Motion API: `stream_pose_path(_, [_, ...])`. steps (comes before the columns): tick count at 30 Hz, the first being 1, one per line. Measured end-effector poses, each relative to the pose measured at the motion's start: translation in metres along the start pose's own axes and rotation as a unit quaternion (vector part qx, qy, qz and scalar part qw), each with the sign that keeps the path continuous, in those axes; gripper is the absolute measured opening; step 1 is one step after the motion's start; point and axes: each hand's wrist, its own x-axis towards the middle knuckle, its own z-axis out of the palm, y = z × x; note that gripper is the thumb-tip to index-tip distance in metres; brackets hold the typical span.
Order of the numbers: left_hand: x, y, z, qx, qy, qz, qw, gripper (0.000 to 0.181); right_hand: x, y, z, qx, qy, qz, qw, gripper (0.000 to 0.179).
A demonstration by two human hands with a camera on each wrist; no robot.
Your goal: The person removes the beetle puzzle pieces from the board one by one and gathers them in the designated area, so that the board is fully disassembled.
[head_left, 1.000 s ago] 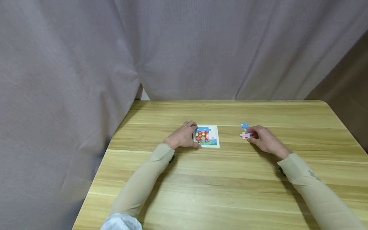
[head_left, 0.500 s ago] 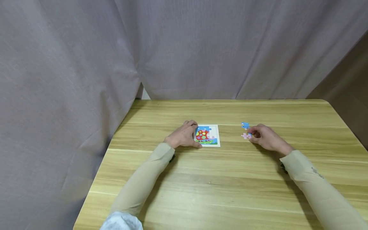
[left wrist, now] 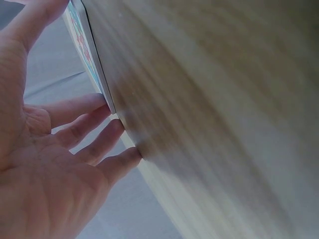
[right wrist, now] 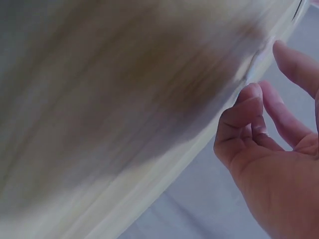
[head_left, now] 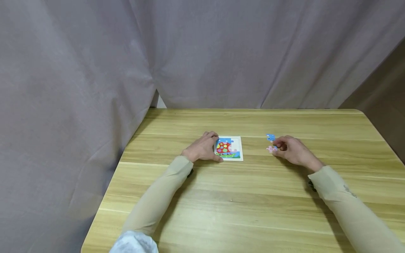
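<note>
In the head view, my left hand [head_left: 204,147] holds the white-framed jigsaw puzzle [head_left: 241,149] at its left side, thumb by the near corner and fingers by the far one. A red spotted ladybird picture fills most of the frame; a white gap shows at its upper right. Farther right, my right hand [head_left: 292,151] has thumb and bent forefinger at the right side of a pink and blue puzzle piece [head_left: 271,149], pinching it low at the table. Just beyond lies a blue puzzle piece [head_left: 270,137]. The right wrist view shows the pieces edge-on, partly behind the fingers.
The wooden table [head_left: 234,211] carries the puzzle and the pieces. A grey curtain [head_left: 209,56] hangs behind its far edge and along the left side. Bare wood lies between the frame and the loose pieces.
The head view has shifted slightly. My right thumb has moved a little left along the pink piece; the left hand stays on the frame.
</note>
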Motion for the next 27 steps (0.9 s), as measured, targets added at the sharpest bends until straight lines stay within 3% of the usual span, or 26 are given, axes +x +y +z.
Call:
stream_pose_path(6, [0.000, 0.000, -0.001, 0.003, 0.000, -0.001, 1.0000, 0.103, 0.004, -0.022, 0.009, 0.005, 0.029, -0.037, 0.9989, 0.033])
stream_pose_path(18, [0.000, 0.002, -0.002, 0.004, 0.002, -0.003, 1.0000, 0.102, 0.021, -0.064, 0.041, 0.013, -0.001, -0.080, 0.9967, 0.028])
stream_pose_path(27, [0.001, 0.000, 0.000, 0.005, 0.003, -0.005, 1.0000, 0.102, 0.032, -0.083, 0.058, 0.006, -0.021, -0.095, 0.9952, 0.027])
